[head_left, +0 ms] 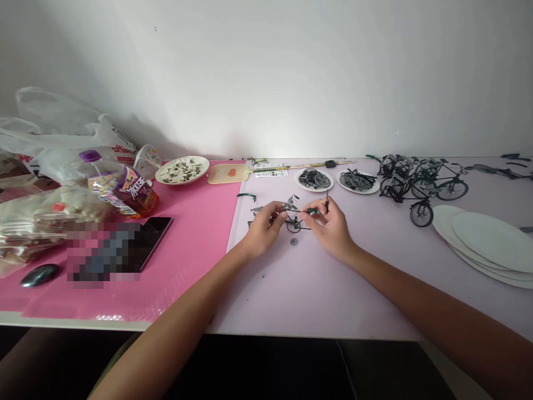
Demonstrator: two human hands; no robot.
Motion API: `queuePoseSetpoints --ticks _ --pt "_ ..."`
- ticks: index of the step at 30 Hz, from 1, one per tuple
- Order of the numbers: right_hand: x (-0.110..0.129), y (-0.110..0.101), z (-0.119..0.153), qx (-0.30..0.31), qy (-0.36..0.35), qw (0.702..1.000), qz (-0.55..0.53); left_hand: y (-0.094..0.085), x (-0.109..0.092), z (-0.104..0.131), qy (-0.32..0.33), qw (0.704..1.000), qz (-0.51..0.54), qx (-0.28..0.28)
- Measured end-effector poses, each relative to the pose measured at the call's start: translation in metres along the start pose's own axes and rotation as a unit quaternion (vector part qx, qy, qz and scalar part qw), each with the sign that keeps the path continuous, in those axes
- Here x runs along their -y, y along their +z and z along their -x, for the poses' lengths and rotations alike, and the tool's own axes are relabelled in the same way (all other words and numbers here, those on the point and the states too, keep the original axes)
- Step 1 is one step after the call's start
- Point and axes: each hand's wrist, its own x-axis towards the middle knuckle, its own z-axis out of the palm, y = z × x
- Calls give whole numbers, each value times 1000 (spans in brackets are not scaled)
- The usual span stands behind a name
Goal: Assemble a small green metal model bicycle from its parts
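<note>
Above the lilac tabletop, my left hand (266,225) and my right hand (328,225) meet fingertip to fingertip. Between them runs a thin dark rod-like part (294,210), pinched at both ends. A slim dark tool (327,201) with a narrow shaft also pokes up from the fingers of my right hand. Just below lie a small wheel-like ring (293,226) and other dark model bicycle parts, partly hidden by the hands. A small grey disc (293,241) rests nearer to me. Behind the left fingers is a curved dark green piece (247,196).
Assembled model bicycles (441,180) stand at the back right, behind stacked white plates (495,239). Two plates hold wheels (314,180) and black parts (358,180). Leftward are a plate of pale pieces (183,169), a bottle (125,189), a phone (156,236) and a mouse (40,275).
</note>
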Motion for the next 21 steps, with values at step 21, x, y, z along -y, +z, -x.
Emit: queuePoseSetpoints --ticks 21 --pt "4 0 3 -5 -55 997 49 0 4 -1 5 996 -9 -88"
